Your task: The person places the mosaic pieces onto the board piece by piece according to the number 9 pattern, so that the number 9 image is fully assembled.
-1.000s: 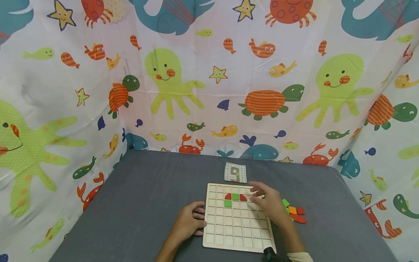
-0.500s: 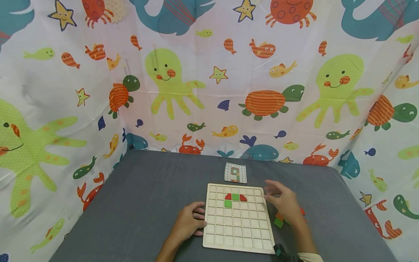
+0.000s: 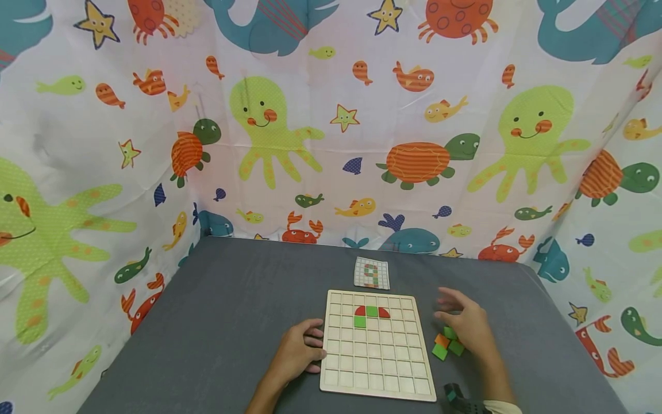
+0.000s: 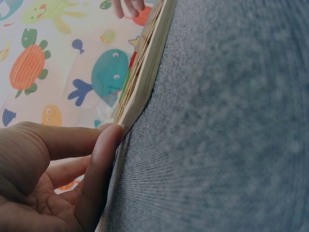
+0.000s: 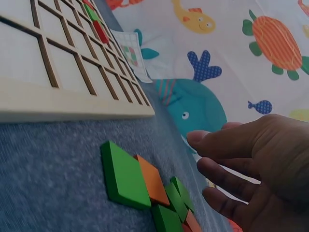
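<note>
A wooden grid board (image 3: 383, 365) lies on the dark table, with two red rounded pieces (image 3: 384, 312) and two green squares (image 3: 360, 322) in its upper cells. At the board's left edge my left hand (image 3: 297, 348) holds it; thumb and finger come together at the rim in the left wrist view. My right hand (image 3: 468, 322) hovers right of the board with fingers loosely bent and nothing between them. Beneath and beside it are loose green tiles (image 3: 439, 351) and an orange tile (image 3: 442, 340). In the right wrist view, red-orange tiles (image 5: 191, 222) show partly behind them.
A small printed card (image 3: 372, 273) with a coloured grid pattern lies beyond the board. Behind the table (image 3: 233, 299) hangs a sea-animal curtain (image 3: 310, 144). A dark device (image 3: 457, 398) sits at the right wrist.
My right hand has moved right, from over the board's upper right to beside the tiles. Several tiles have shifted nearer the board. The left hand stays at the board's edge.
</note>
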Available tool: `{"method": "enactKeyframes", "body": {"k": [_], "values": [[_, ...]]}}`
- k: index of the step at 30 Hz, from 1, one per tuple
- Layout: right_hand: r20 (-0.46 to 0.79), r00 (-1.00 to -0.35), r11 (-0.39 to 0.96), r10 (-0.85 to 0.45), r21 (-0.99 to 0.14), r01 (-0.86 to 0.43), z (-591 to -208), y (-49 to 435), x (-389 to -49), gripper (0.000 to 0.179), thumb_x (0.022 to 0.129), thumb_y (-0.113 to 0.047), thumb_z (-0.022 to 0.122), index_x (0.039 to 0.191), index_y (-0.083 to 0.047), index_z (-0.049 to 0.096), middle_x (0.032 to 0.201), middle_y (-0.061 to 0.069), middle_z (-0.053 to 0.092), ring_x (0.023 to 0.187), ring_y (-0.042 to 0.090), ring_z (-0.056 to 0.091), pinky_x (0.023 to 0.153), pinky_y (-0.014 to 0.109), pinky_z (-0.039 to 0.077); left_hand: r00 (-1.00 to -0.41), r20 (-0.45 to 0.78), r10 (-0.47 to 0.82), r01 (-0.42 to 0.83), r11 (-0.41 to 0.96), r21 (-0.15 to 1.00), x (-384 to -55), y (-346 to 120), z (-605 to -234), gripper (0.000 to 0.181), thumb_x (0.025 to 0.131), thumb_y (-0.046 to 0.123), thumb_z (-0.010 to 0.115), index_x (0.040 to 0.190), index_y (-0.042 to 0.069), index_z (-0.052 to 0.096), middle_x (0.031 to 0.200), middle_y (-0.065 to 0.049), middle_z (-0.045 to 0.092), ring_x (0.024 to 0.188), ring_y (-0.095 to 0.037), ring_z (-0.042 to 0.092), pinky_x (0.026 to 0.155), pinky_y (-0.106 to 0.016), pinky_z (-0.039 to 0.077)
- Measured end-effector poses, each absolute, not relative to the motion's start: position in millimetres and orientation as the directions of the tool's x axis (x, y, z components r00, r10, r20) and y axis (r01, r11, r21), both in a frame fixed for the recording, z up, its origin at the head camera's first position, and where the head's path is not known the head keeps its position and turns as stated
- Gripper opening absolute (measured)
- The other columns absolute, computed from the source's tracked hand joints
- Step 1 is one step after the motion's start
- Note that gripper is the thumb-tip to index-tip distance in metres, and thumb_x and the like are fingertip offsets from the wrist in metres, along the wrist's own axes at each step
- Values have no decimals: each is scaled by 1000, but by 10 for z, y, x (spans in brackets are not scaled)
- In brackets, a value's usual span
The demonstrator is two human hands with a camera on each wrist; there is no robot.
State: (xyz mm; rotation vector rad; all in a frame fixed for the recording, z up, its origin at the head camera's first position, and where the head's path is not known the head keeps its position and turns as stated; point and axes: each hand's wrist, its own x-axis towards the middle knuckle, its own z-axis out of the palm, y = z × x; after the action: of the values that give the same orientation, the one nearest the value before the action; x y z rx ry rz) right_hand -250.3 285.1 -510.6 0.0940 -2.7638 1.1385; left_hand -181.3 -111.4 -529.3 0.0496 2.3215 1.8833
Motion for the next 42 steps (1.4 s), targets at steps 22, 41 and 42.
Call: {"method": "enactKeyframes", "body": {"k": [22, 41, 42], "values": [[39, -997, 748, 67, -664, 24, -5170, 3004, -2490, 59, 92, -4, 79, 147, 0, 58, 119, 21, 75, 115, 42, 68, 98, 63, 54, -987, -105, 120, -78, 209, 975, -1809, -1115, -5283, 70, 78, -12, 80, 143, -2, 60, 117, -14, 68, 97, -23, 70, 56, -40, 65], [44, -995, 762, 89, -646, 40, -5206, 3042, -2496, 59, 89, -3, 82, 144, 1, 60, 110, 18, 75, 102, 34, 70, 88, 55, 60, -988, -97, 117, -71, 209, 975, -1812, -1117, -5305, 69, 77, -13, 81, 143, -2, 61, 117, -14, 68, 97, -23, 70, 55, -40, 65], [44, -995, 763, 89, -646, 40, -5210, 3041, -2495, 58, 89, -3, 82, 143, 1, 60, 110, 18, 75, 101, 34, 70, 88, 55, 60, -988, -96, 117, -70, 210, 975, -1812, -1117, -5305, 69, 77, -13, 81, 143, -2, 61, 117, -14, 68, 97, -23, 70, 55, -40, 65]]}}
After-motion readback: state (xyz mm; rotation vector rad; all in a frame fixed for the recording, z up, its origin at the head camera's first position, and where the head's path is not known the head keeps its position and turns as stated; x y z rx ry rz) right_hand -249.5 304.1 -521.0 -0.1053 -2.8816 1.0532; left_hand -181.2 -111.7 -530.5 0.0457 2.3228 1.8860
